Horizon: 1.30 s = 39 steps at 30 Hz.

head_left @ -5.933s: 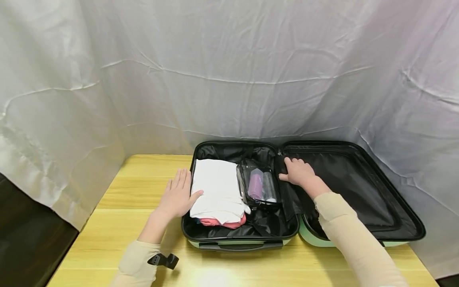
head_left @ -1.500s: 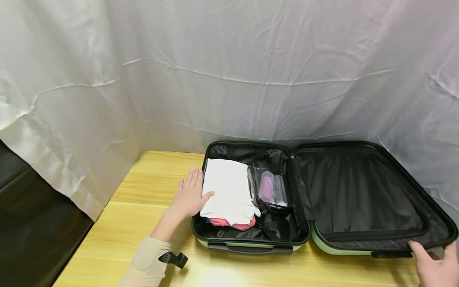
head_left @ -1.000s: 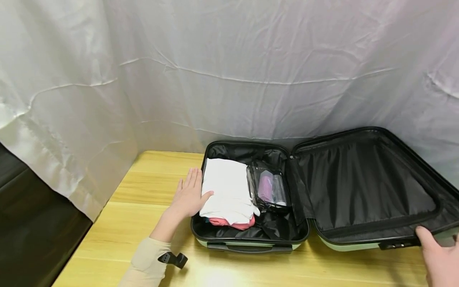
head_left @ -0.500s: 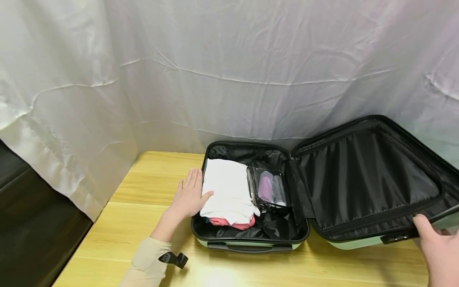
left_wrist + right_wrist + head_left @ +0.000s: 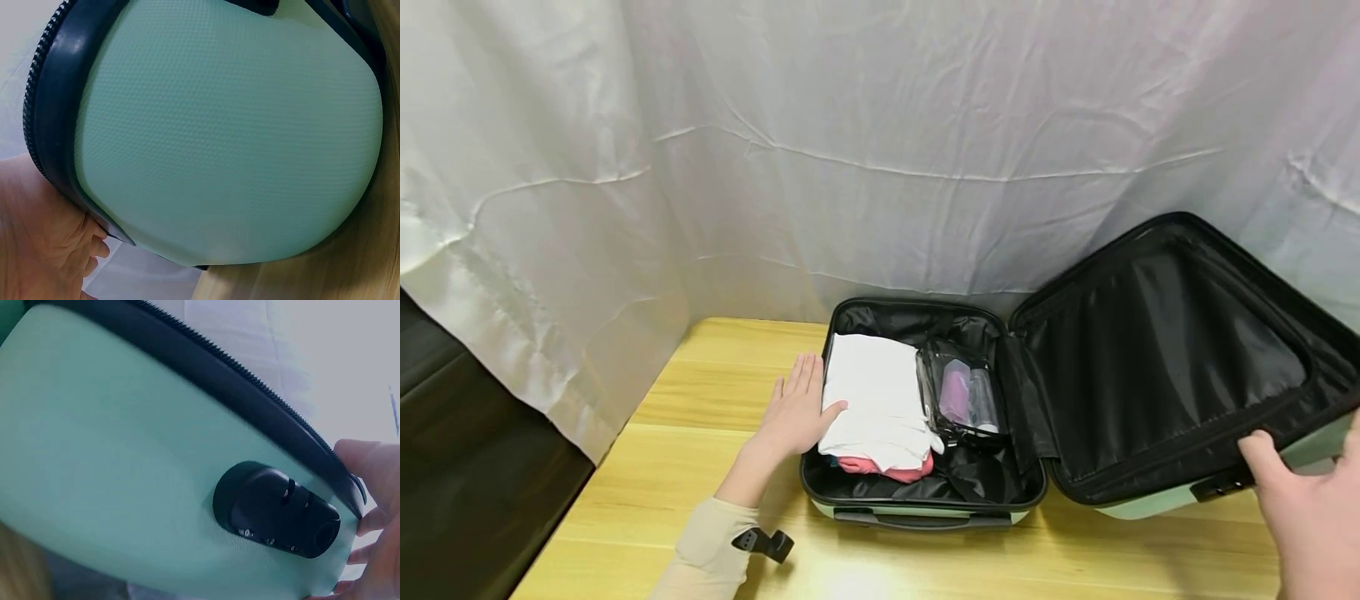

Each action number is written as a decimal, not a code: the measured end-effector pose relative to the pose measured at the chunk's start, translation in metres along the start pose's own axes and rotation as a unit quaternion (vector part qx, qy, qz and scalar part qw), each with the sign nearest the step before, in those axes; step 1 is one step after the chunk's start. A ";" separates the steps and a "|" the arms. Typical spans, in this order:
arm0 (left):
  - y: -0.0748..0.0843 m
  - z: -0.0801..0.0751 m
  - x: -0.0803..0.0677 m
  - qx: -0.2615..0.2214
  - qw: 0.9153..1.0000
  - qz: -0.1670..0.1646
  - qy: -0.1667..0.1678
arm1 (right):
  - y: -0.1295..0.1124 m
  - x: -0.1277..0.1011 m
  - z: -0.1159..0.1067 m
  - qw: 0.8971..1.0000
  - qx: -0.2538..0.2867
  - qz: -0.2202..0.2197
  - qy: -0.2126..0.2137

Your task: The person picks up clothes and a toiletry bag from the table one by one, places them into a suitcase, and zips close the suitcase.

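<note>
A mint-green hard suitcase lies open on the wooden table (image 5: 700, 467). Its base (image 5: 917, 500) holds a folded white cloth (image 5: 876, 400) over a pink one (image 5: 887, 468), and a clear pouch (image 5: 962, 396) with a purple bottle. My left hand (image 5: 793, 408) lies flat against the base's left rim, thumb on the white cloth; in the left wrist view the hand (image 5: 37, 237) sits beside the mint shell (image 5: 231, 125). My right hand (image 5: 1300, 508) grips the front edge of the black-lined lid (image 5: 1157, 367), which is tilted up off the table. The right wrist view shows fingers (image 5: 378, 481) round the rim by the combination lock (image 5: 275, 509).
A white curtain (image 5: 850, 167) hangs close behind the table and along its left side. Left of the table edge is a dark drop (image 5: 475, 467). A black carry handle (image 5: 925, 521) sits on the base's front wall. Bare tabletop lies left of and in front of the case.
My right hand moved from the hinge area to the lid's outer edge, took hold and has been lifting it; the lid now stands higher. The left hand has not moved.
</note>
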<state>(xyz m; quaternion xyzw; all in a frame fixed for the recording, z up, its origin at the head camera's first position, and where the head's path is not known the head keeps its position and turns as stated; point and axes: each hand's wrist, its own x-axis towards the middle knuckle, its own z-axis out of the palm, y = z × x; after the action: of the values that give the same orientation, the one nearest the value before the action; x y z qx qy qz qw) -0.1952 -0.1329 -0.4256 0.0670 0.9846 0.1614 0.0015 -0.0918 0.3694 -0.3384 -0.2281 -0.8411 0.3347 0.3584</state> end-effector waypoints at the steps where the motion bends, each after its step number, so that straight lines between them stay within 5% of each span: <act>1: 0.000 0.000 0.000 -0.001 1.000 0.000 -0.001 | -0.014 -0.006 -0.005 1.000 -0.011 -0.002 -0.011; 5: -0.001 0.000 0.000 0.002 1.000 0.000 -0.001 | -0.041 -0.017 -0.011 0.999 -0.029 -0.035 -0.018; 9: -0.001 0.001 -0.001 0.001 1.000 -0.001 -0.001 | -0.051 -0.022 -0.009 0.991 -0.038 -0.129 0.016; 16: -0.001 0.001 -0.001 -0.001 1.000 -0.003 0.000 | -0.070 -0.025 0.003 0.951 0.015 -0.280 0.132; 24: -0.002 0.002 -0.001 -0.005 1.000 -0.001 0.001 | -0.109 -0.043 0.018 0.906 0.113 -0.348 0.213; 39: -0.001 0.001 0.001 -0.009 1.000 0.004 0.007 | -0.130 -0.056 0.041 0.845 0.122 -0.464 0.238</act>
<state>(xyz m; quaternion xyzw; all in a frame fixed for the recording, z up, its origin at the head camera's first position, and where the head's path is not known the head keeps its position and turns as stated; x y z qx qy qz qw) -0.1963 -0.1337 -0.4273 0.0694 0.9829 0.1704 -0.0058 -0.1059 0.2308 -0.2904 0.1613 -0.6902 0.1648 0.6859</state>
